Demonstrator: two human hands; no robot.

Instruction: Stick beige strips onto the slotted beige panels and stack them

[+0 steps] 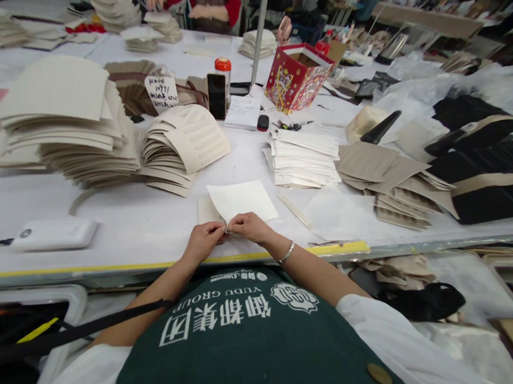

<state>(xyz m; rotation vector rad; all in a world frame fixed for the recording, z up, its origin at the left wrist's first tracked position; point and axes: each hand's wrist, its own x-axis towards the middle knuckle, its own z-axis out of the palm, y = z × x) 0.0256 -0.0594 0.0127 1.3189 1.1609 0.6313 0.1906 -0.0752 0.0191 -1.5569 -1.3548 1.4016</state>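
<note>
Close to the table's front edge, my left hand [207,238] and my right hand [250,227] meet, fingertips pinched together. Between them is the near corner of a white sheet [247,198], which curls up from the table. Under its left side a beige piece [205,212] lies flat. Both hands' fingers are closed on the edge where the two layers come together; the exact grip is small and partly hidden. Right of the sheet lie thin pale strips [296,211], and behind them a stack of white pieces [303,157].
Tall stacks of beige panels [68,118] stand left, with a fanned stack [185,141] beside them. A white power bank [55,234] lies front left. Farther back are a phone [217,95] and a red box [297,76]. Beige pieces [383,170] and black bags [489,162] lie right. A red-sleeved person works opposite.
</note>
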